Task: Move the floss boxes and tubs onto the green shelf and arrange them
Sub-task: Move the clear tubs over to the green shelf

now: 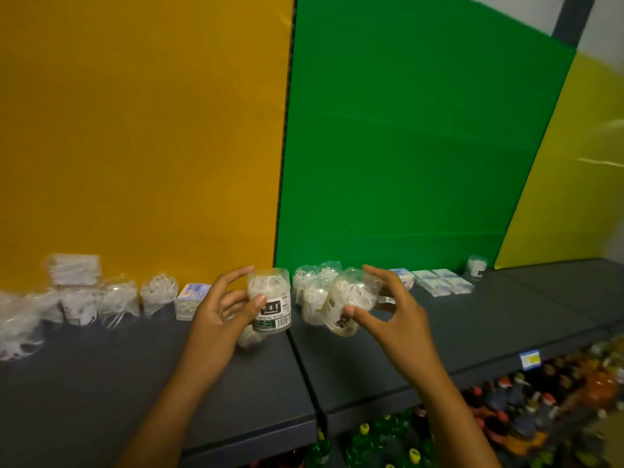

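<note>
The task looks partly done. Each of the person's hands carries one tub at the middle of the frame, right at the seam between the two shelf sections. The left hand (226, 309) pinches an upright dental floss tub (270, 300) between thumb and curled fingers, and the right hand (388, 309) grips a tilted floss tub (351, 302) the same way, just over the green shelf (472, 336).

Already on the green-backed section, at centre right, stand a small cluster of tubs (312, 285), a blue and white floss box (403, 276), a flat group of floss boxes (442, 282) and a lone tub (476, 266) near the far right corner.

Still to move, judging by their place under the orange panel (141, 130) at lower left: a row of tubs (118, 300), a stacked clear box (73, 269), a floss box beside the left hand (189, 300), and blurred tubs at the left edge (20, 329). Another tub lies partly hidden beneath the left hand. Final arranging appears not yet done.
</note>
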Motion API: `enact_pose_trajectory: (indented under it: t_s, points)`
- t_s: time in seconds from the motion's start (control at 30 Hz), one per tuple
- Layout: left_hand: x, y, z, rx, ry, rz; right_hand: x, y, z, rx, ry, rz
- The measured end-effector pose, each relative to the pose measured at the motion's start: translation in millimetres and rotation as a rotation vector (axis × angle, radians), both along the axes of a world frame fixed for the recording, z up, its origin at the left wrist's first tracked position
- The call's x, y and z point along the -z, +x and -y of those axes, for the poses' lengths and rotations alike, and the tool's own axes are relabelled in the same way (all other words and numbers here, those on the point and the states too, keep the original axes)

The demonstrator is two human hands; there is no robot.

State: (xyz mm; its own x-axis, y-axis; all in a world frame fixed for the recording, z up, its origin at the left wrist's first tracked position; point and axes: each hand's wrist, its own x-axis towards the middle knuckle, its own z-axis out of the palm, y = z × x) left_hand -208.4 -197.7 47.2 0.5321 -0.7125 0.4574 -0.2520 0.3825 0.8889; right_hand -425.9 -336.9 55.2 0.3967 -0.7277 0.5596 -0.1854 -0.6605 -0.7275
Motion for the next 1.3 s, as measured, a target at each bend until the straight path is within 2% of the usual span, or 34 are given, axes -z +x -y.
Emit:
enact_pose_trajectory:
  t_s: [0.27,0.53,0.97,1.3]
  points:
    - [1.5,9.6,54.8,0.007,0.005,-0.021,2.7,10.4,59.0,-0.003,0.007,-0.042]
    - [0.0,0.6,79.8,-0.082,0.032,-0.002,17.1,23.8,104.4,-0.157,0.014,-0.16]
    - [21.1,-69.1,69.9,-0.346,0.039,-0.085,54.7,38.3,151.5,-0.476,-0.07,-0.354]
    - [22.3,-85.3,61.2,-0.413,0.072,-0.09,72.7,41.3,150.3,-0.547,-0.116,-0.375]
